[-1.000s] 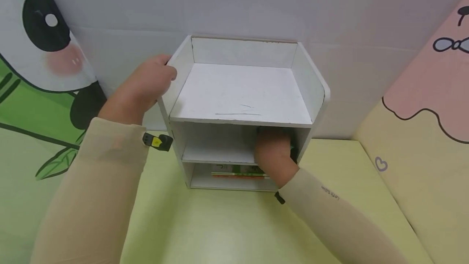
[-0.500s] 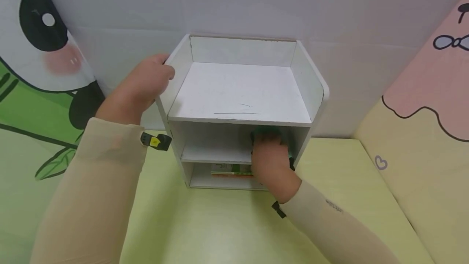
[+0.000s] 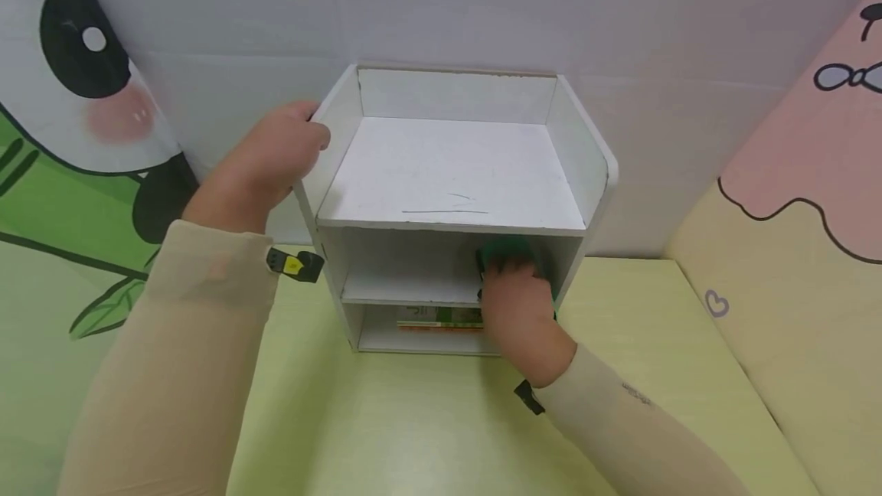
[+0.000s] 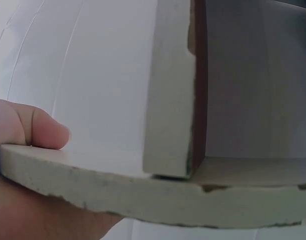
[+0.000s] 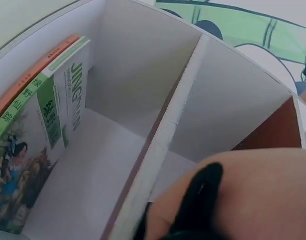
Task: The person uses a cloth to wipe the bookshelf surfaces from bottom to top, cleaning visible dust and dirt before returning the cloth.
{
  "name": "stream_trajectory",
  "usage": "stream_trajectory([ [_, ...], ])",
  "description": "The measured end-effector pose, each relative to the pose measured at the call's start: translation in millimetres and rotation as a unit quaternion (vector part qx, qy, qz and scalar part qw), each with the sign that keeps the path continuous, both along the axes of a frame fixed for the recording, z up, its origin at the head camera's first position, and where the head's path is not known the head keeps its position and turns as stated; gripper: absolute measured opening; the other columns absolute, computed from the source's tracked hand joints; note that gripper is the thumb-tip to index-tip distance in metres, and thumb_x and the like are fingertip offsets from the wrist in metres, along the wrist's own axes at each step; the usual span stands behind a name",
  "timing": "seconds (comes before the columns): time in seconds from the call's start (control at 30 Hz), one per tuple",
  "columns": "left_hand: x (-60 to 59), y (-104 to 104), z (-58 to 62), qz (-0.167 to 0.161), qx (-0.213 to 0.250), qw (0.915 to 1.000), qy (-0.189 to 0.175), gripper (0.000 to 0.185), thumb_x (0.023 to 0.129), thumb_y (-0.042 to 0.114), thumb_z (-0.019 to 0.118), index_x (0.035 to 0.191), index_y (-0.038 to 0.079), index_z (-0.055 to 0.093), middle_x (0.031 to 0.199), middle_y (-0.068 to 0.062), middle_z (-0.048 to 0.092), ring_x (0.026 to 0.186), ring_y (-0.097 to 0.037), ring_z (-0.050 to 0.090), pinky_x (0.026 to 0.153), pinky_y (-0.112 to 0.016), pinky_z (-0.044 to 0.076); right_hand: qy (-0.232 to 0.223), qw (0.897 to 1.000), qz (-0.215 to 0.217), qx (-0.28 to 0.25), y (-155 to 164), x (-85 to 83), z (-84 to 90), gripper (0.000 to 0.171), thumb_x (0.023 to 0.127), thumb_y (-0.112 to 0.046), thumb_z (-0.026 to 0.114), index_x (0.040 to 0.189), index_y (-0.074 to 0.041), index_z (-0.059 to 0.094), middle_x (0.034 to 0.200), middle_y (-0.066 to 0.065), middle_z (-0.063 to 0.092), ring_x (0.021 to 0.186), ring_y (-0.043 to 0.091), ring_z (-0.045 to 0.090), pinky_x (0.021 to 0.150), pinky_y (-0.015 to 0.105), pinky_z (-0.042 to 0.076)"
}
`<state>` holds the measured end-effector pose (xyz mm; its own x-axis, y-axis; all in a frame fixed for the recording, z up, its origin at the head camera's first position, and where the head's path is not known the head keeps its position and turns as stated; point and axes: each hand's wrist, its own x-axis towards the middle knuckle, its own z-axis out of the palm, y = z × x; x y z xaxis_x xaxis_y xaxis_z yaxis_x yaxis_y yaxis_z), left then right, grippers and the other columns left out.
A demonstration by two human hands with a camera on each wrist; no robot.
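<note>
A small white shelf unit [image 3: 448,167] stands against the wall, with an open top tray and two compartments below. My left hand [image 3: 282,145] grips the upper edge of its left side panel; in the left wrist view the thumb [image 4: 50,131] lies on one face of the board and the rest of the hand is on the other. My right hand [image 3: 520,308] reaches into the right part of the middle compartment, fingers curled on a dark green thing [image 3: 510,247] with black parts. Most of that thing is hidden by the hand; its kind does not show.
Books with green and orange spines [image 5: 40,100] lie flat in the bottom compartment. The unit stands on a pale yellow-green table [image 3: 413,419], near its back edge. Cartoon-printed walls [image 3: 799,136] close in on the left and right.
My right hand has drawn back a little toward the front of the middle compartment, and more of the green thing shows above its fingers. The left hand stays on the side panel.
</note>
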<state>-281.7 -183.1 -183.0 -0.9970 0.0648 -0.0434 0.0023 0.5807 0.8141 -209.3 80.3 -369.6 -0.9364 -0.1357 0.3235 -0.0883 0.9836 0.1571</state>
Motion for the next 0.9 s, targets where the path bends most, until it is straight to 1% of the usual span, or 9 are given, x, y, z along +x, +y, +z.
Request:
stream_trajectory([
  [0.1,0.5,-0.6,0.7,-0.001,-0.001,1.0,-0.001,0.063,0.107,0.024,0.029,0.168,0.018,0.012,0.167,-0.009,0.024,0.14,-0.034,0.031,0.114,-0.061,0.03,0.056,0.998,0.015,0.012,-4.2,-0.2,-7.7,0.021,0.09,-0.017,0.077,0.09,0.002,0.066,0.078,0.016,0.057,0.064,0.026,0.056,0.044,0.036,0.049],
  [0.23,0.9,-0.5,2.1,0.001,-0.002,1.0,0.002,0.063,0.107,0.024,0.029,0.167,0.016,0.011,0.166,-0.01,0.025,0.139,-0.035,0.032,0.114,-0.06,0.032,0.074,0.996,0.02,0.04,-19.0,1.2,-14.8,0.02,0.092,-0.014,0.073,0.081,0.0,0.063,0.075,0.015,0.058,0.06,0.023,0.055,0.04,0.028,0.042],
  [0.27,0.9,-0.3,2.3,0.001,-0.004,1.0,0.002,0.063,0.107,0.024,0.029,0.167,0.016,0.011,0.166,-0.01,0.025,0.139,-0.035,0.033,0.114,-0.06,0.032,0.075,0.996,0.019,0.043,-23.2,1.5,-15.8,0.019,0.093,-0.014,0.072,0.081,-0.001,0.063,0.076,0.016,0.059,0.061,0.023,0.056,0.04,0.027,0.042],
  [0.33,0.2,0.8,2.5,0.001,-0.004,1.0,0.002,0.063,0.108,0.024,0.029,0.167,0.016,0.011,0.167,-0.01,0.025,0.139,-0.035,0.033,0.114,-0.059,0.033,0.064,0.997,0.015,0.049,-31.3,2.2,-17.1,0.018,0.093,-0.015,0.073,0.087,0.0,0.066,0.082,0.018,0.061,0.067,0.026,0.057,0.041,0.027,0.042],
  [0.47,-0.7,1.6,1.6,0.0,-0.005,1.0,0.001,0.063,0.108,0.023,0.029,0.167,0.015,0.012,0.167,-0.009,0.024,0.14,-0.034,0.032,0.114,-0.059,0.032,0.051,0.997,0.012,0.054,-46.8,1.3,-15.0,0.016,0.093,-0.017,0.074,0.091,-0.001,0.069,0.086,0.016,0.064,0.069,0.025,0.059,0.042,0.026,0.043],
  [0.53,-1.0,1.3,0.7,0.0,-0.003,1.0,0.001,0.063,0.108,0.023,0.029,0.167,0.015,0.011,0.167,-0.01,0.024,0.14,-0.035,0.032,0.114,-0.059,0.032,0.028,0.998,0.013,0.058,-53.9,0.5,-12.1,0.018,0.093,-0.019,0.074,0.095,-0.001,0.071,0.089,0.017,0.066,0.072,0.025,0.061,0.043,0.027,0.044],
  [0.63,-1.4,1.5,0.0,0.001,-0.003,1.0,0.002,0.063,0.107,0.022,0.029,0.167,0.015,0.011,0.167,-0.01,0.024,0.139,-0.035,0.032,0.114,-0.06,0.032,-0.026,0.997,0.017,0.065,-63.9,-0.9,-7.4,0.029,0.094,-0.026,0.074,0.107,0.0,0.071,0.098,0.02,0.068,0.079,0.028,0.064,0.045,0.029,0.047],
  [0.7,-1.5,1.8,0.0,0.0,-0.003,1.0,0.002,0.063,0.107,0.022,0.029,0.167,0.015,0.011,0.167,-0.01,0.025,0.139,-0.035,0.033,0.114,-0.059,0.032,-0.042,0.996,0.021,0.073,-71.0,-1.9,-6.3,0.033,0.095,-0.028,0.073,0.111,0.0,0.071,0.1,0.02,0.068,0.081,0.028,0.065,0.046,0.029,0.048],
  [0.9,-0.6,2.9,1.0,0.006,0.009,0.9999,-0.002,0.063,0.107,0.021,0.029,0.167,0.015,0.011,0.167,-0.011,0.025,0.138,-0.035,0.035,0.114,-0.057,0.034,-0.016,0.995,0.025,0.095,-97.2,-5.1,-10.3,0.029,0.096,-0.03,0.071,0.109,-0.004,0.074,0.096,0.015,0.069,0.079,0.025,0.065,0.046,0.027,0.048],
])
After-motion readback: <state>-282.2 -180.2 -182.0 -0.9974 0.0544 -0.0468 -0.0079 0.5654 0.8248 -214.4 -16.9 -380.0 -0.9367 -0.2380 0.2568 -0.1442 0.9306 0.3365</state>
